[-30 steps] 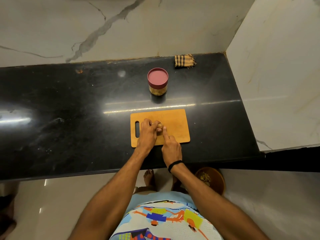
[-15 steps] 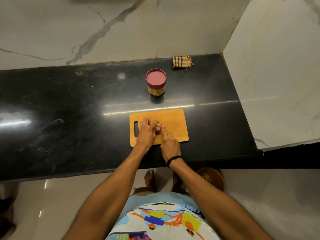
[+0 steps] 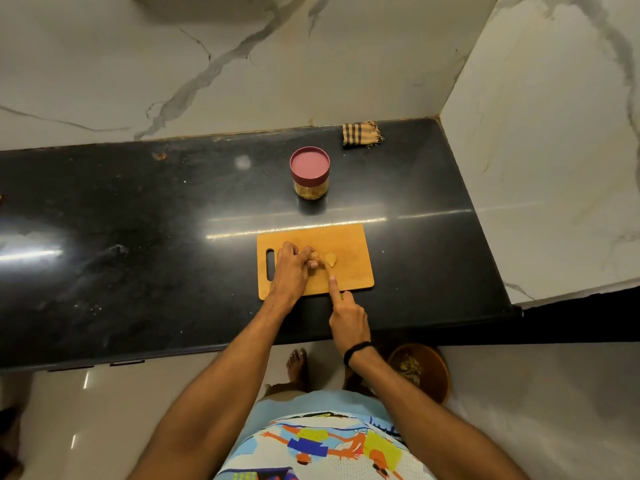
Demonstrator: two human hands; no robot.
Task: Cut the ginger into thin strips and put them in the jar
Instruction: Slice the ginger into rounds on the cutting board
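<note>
Your left grip (image 3: 289, 270) pinches the ginger (image 3: 314, 260) on the board (image 3: 353, 271), right grip (image 3: 348, 317) curls round the knife (image 3: 326, 268), jar (image 3: 309, 171) at 12 o'clock.

The table (image 3: 138, 237) carries one cutting board (image 3: 349, 268), one lidded jar (image 3: 309, 171) and one folded cloth (image 3: 362, 134). There are two ginger pieces (one chunk (image 3: 314, 261), one slice (image 3: 330, 259)), one knife (image 3: 327, 270) and one floor bowl (image 3: 426, 372).
</note>
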